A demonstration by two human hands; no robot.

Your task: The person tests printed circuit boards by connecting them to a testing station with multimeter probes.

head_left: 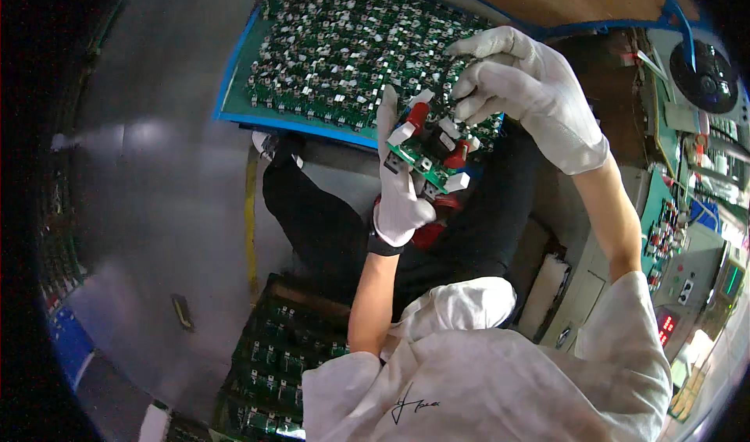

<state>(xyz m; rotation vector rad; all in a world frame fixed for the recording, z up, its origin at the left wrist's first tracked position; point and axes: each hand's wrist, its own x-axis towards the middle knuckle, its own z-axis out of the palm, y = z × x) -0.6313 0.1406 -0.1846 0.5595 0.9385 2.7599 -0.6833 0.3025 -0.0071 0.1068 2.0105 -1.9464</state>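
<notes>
My left hand (398,200), in a white glove with a dark band at the wrist, is closed around a green circuit board (428,166). The board carries red cylinders, white connectors and dark blocks. It is tilted in front of the near edge of a board-filled tray. Above and to the right of it is my right hand (531,90), also gloved in white. Its thumb and forefinger are bent together near the board's upper side, while another finger reaches out separately. What is between these fingertips, if anything, is too small to make out.
A blue-edged tray (234,83) packed with small green boards lies beyond my hands. By my legs stands a dark crate (269,348) with more boards in rows. To the right are a small fan (703,79) and a grey instrument (687,286) with a red display.
</notes>
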